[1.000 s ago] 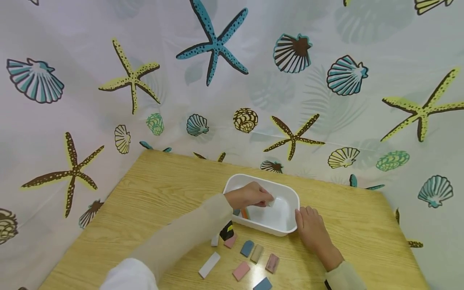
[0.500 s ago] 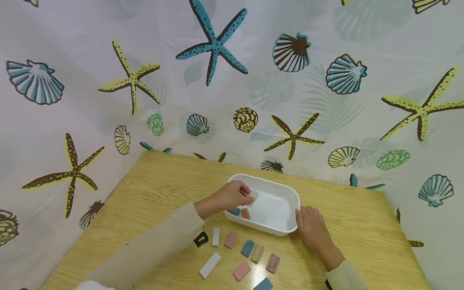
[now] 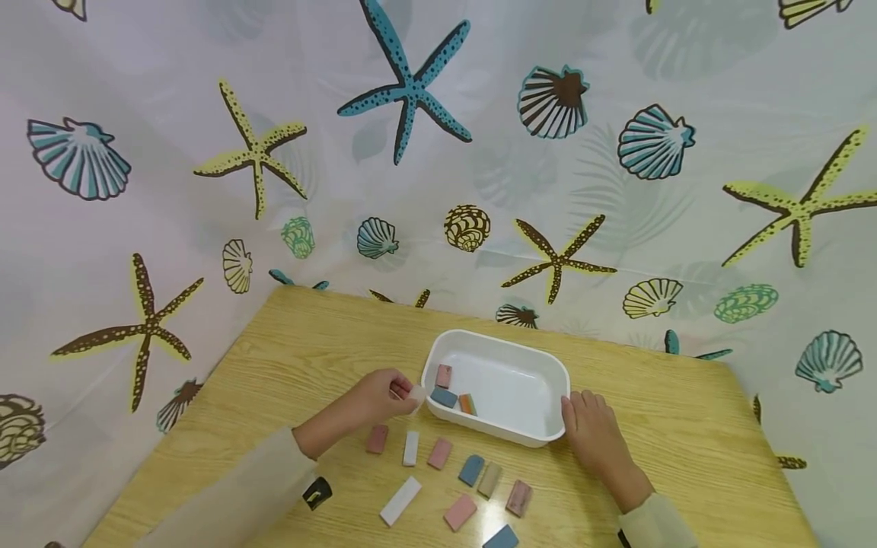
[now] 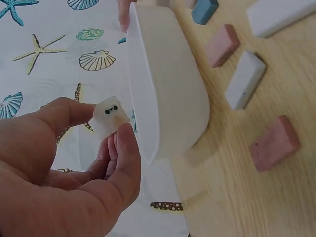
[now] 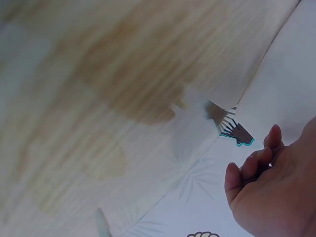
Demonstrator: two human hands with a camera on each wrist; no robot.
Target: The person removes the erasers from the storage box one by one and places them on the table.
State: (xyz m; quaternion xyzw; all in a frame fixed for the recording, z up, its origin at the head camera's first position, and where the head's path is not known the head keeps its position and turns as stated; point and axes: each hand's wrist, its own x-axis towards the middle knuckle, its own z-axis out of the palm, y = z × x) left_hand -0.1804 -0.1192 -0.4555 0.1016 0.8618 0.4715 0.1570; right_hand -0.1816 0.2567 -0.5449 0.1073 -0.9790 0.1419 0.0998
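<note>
My left hand [image 3: 382, 397] pinches a small white eraser [image 4: 109, 117] between thumb and fingertips, just outside the left end of a white plastic tub [image 3: 503, 344]. Two dark eyes are printed on that eraser, seen in the left wrist view. Inside the tub, toward its left end, lie a pink eraser [image 3: 444, 376], a blue eraser [image 3: 444, 396] and an orange-striped eraser [image 3: 467, 404]. My right hand [image 3: 597, 432] rests at the tub's right end, thumb side at the rim. In the right wrist view its fingers [image 5: 249, 168] are loosely bent, holding nothing.
In front of the tub, several erasers lie spread on the wooden table [image 3: 308, 335]: a dark pink one [image 3: 377, 439], a short white one [image 3: 410, 449], a long white one [image 3: 400, 501], a tan one [image 3: 489, 480] and others. A shell-patterned curtain [image 3: 411, 175] hangs behind.
My left hand has moved left out of the tub with the white eraser still pinched, uncovering the pink and blue erasers inside. The right hand keeps its place.
</note>
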